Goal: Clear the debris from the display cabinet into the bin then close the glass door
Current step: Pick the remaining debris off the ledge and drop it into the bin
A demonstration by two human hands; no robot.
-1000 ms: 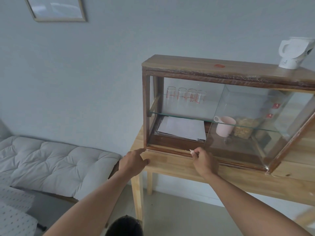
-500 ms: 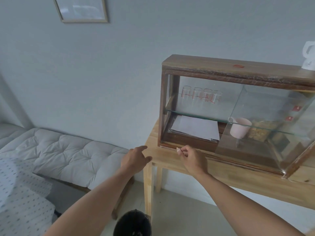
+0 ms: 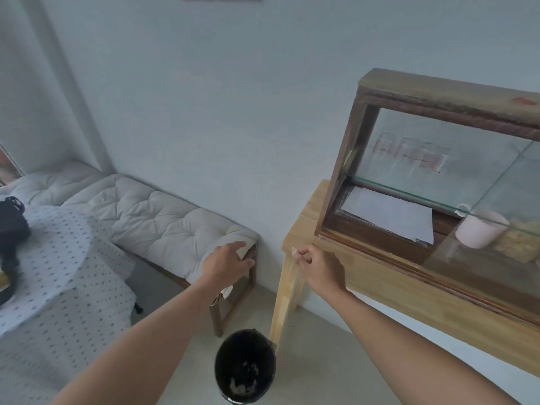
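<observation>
The wooden display cabinet [image 3: 438, 89] stands at right on a light wooden table [image 3: 377, 283]; its glass door [image 3: 496, 229] hangs open toward me. Inside are white paper [image 3: 388, 213], a pink cup [image 3: 479, 232] and yellowish crumbly debris [image 3: 517, 245]. My right hand [image 3: 320, 268] hovers over the table's left corner, thumb and finger pinched on a small pale scrap of debris [image 3: 294, 251]. My left hand [image 3: 226, 263] floats with fingers loosely spread, holding nothing. The black bin [image 3: 245, 369] sits on the floor below, with pale scraps at its bottom.
A cushioned bench [image 3: 152, 214] runs along the wall at left, its end just beyond my left hand. A round table with a dotted cloth [image 3: 61, 276] fills the lower left, with a black object [image 3: 11, 220] on it. Several glasses [image 3: 409, 154] stand on the cabinet's glass shelf.
My view has swung left and down, bringing the bin fully into sight. My right hand has carried the scrap left from the cabinet's front edge to the table corner. My left hand drifted left.
</observation>
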